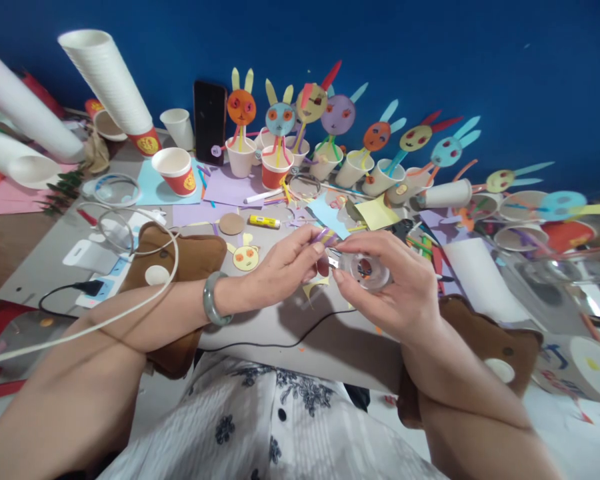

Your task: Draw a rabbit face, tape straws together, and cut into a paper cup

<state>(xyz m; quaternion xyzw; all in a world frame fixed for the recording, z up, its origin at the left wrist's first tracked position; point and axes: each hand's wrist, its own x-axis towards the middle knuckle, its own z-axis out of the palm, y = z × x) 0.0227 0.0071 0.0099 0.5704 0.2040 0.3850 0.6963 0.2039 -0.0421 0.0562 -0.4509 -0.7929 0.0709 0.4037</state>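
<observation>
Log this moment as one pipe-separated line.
left hand: holds purple-yellow striped piece | right hand: holds clear roll, likely tape | hands: close together | nearby: yellow face cutout, glue stick

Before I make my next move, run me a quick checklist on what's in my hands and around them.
1. Purple-and-yellow striped piece gripped by the left hand: ok, pinched at the fingertips.
2. Clear tape roll held by the right hand: ok, between thumb and fingers.
3. Tape joining the two: cannot tell, too fine to make out.
4. Loose yellow paper face apart from both hands: ok, lying on the table.
5. No cable across the work area: not ok, a black cable runs there.
</observation>
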